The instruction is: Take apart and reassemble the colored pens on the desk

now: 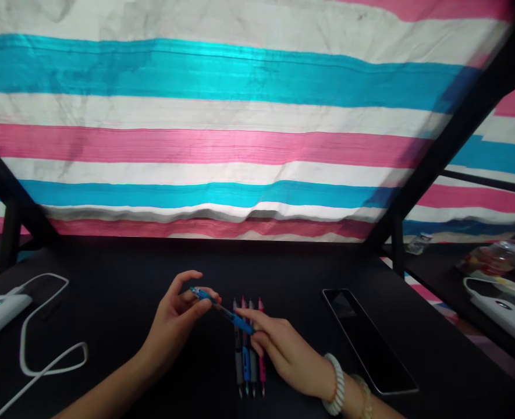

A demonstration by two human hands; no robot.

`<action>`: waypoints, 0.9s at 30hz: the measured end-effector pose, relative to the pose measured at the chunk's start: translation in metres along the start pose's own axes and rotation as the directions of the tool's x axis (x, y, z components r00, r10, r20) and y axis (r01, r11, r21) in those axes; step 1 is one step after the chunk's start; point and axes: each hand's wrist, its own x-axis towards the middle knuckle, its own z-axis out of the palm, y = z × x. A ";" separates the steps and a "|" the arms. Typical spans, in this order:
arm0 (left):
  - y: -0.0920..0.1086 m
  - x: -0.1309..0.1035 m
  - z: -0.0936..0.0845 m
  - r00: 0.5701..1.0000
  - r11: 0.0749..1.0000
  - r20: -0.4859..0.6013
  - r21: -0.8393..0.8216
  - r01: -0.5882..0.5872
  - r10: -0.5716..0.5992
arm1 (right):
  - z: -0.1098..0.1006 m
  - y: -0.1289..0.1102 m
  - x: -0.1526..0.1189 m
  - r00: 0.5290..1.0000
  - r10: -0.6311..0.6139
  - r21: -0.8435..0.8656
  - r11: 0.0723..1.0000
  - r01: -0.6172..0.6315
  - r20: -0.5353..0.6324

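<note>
A blue pen point(222, 310) is held at a slant above the table between my two hands. My left hand point(179, 311) pinches its upper left end between thumb and fingers. At the lower right end, the blue grip lies between the thumb and fingers of my right hand point(279, 347). Below it, several pens point(245, 366) with grey, blue and pink parts lie side by side on the black table point(187, 384). My right hand covers part of the pink pen point(262, 372).
A black phone or tablet point(368, 340) lies to the right. On the left are a white device point(4, 308) and its looped white cable point(22, 343). Striped sheeting point(222, 145) hangs behind, with black frame bars point(449, 139). Another table point(453, 291) at right bears a white device point(504, 308).
</note>
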 end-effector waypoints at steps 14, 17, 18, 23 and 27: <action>0.001 -0.001 0.002 0.996 0.997 -0.058 -0.018 -0.069 0.068 | 0.003 -0.005 0.002 0.999 -0.039 -0.020 0.999 0.040 0.017; 0.004 0.000 0.001 0.992 0.997 -0.094 0.003 -0.083 0.083 | 0.003 -0.004 0.001 0.999 -0.032 -0.045 0.998 0.032 0.000; 0.005 0.001 0.001 0.992 0.997 -0.098 0.005 -0.079 0.079 | 0.003 -0.004 0.001 0.999 -0.030 -0.048 0.998 0.029 -0.015; 0.008 0.001 -0.001 0.992 0.998 -0.108 0.042 -0.055 0.060 | 0.002 -0.002 0.000 0.996 -0.004 -0.021 1.000 0.002 -0.093; 0.008 0.002 -0.002 0.997 0.997 -0.066 0.063 -0.037 0.041 | 0.002 -0.002 0.001 0.994 0.014 -0.023 1.000 -0.016 -0.112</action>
